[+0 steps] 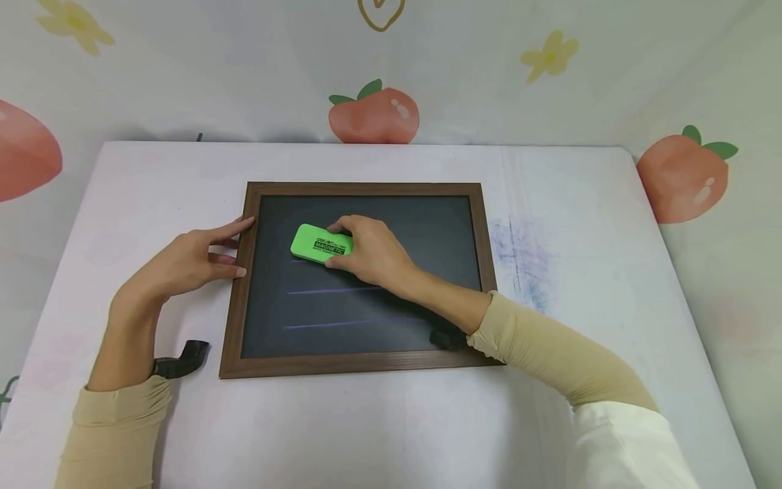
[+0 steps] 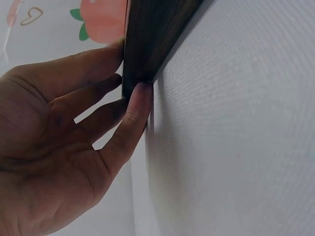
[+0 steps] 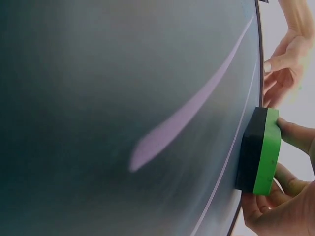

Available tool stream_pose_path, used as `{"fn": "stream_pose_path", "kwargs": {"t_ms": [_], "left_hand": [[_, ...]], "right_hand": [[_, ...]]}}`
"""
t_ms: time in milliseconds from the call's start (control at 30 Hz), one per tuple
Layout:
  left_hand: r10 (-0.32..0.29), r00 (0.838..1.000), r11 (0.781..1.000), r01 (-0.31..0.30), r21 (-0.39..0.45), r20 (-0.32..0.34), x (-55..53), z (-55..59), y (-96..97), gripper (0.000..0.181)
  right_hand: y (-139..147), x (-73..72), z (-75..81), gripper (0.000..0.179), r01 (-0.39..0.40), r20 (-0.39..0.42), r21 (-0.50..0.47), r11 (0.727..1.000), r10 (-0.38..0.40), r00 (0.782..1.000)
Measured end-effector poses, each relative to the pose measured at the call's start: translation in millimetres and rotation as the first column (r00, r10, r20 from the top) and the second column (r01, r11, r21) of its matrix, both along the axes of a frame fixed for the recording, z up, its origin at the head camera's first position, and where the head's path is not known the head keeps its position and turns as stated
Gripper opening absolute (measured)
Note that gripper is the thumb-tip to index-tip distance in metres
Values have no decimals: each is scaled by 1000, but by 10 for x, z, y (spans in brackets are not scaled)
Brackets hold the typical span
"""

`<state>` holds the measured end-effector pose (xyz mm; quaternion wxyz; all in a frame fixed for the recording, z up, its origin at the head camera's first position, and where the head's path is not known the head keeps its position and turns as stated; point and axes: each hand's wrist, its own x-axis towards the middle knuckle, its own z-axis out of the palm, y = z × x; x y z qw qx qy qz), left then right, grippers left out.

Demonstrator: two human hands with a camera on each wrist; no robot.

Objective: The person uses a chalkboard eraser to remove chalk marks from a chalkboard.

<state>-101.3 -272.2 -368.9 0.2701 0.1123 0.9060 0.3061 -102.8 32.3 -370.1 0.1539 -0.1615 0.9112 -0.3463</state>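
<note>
A blackboard [image 1: 366,339] in a brown wooden frame lies on the white table. My right hand [image 1: 375,251] pinches a green magnetic eraser [image 1: 314,241] with a dark underside [image 3: 250,147] by its right end, over the upper left part of the board. Below the eraser run pale purple lines [image 1: 330,291], partly hidden by my right arm. At the left, my left hand [image 1: 189,261] touches the frame's left edge with spread, fairly straight fingers. In the left wrist view one fingertip [image 2: 142,91] presses against the side of the dark frame [image 2: 152,39], close to the tabletop.
Blue smudges [image 1: 528,261] mark the tabletop right of the board. A black device [image 1: 183,360] sits at my left wrist, and another dark device [image 1: 449,337] shows under my right wrist. A white backdrop with printed peaches [image 1: 374,115] rises behind the table.
</note>
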Motion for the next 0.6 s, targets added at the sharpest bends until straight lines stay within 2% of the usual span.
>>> {"fn": "stream_pose_path", "kwargs": {"t_ms": [333, 600], "left_hand": [[-2, 1000, 1000, 2, -1, -6, -1, 5, 4, 90], [8, 1000, 1000, -9, 21, 7, 2, -1, 5, 89]], "right_hand": [[-122, -2, 28, 50, -70, -34, 33, 997, 71, 997], [-112, -52, 25, 52, -129, -39, 71, 989, 132, 991]]}}
